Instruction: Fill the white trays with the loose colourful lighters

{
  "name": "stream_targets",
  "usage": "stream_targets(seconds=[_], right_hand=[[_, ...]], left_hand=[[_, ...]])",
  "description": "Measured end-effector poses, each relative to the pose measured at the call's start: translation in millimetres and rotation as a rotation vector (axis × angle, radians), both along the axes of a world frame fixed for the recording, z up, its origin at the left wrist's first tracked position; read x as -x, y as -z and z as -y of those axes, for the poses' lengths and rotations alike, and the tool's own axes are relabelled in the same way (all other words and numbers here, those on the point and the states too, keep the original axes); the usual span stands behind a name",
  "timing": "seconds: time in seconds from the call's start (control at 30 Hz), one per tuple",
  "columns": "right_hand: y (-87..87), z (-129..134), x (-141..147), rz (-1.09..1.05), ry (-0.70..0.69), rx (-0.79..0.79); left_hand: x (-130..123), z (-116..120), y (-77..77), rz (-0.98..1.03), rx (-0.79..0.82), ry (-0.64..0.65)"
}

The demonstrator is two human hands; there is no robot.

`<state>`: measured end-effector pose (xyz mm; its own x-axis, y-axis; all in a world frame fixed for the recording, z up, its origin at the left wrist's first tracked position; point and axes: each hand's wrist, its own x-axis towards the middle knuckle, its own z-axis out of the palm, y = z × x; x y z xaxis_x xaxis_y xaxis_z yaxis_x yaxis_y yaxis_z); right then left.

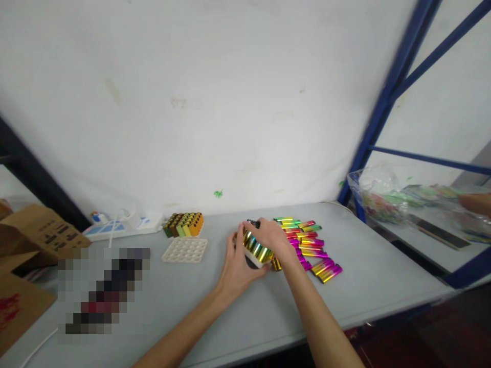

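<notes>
Near the middle of the grey table, my left hand (238, 268) is wrapped round the left and lower side of a white tray (258, 259) that holds shiny gold and teal cylinders (258, 247). The tray is tilted. My right hand (271, 239) lies over the tray's upper right, its fingers closed at a dark-topped piece (253, 223); the fingertips are partly hidden. Right of my hands lie loose metallic cylinders (311, 242) in green, gold, red and magenta. An unfilled white tray (185, 250) with round pockets lies to the left, below a block of upright green and orange cylinders (184, 225).
A white power strip (125, 227) lies by the wall, with cardboard boxes (42, 235) at the far left. Part of the left table is pixelated. On the right, a blue metal frame (378, 122) stands before plastic bags (383, 194) and another person's hand (475, 203).
</notes>
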<state>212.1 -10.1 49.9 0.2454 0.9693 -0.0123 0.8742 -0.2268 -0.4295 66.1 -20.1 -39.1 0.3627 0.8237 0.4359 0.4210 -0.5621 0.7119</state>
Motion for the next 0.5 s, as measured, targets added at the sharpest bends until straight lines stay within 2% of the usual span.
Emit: stream_targets(seconds=[0.1,0.3,0.5], right_hand=[[3.2,-5.4,-8.2,-0.039,-0.026,-0.011],[13.0,-10.7,-26.3,-0.068,-0.025,-0.034],[27.1,-2.6,-44.3,-0.135,-0.068,-0.199]], left_hand=[[-4.0,-2.1,-4.9,-0.007,-0.002,-0.01],[-5.9,-18.6,-19.0,-0.062,-0.016,0.128],[-9.9,-28.6,-26.0,-0.076,-0.012,0.238]])
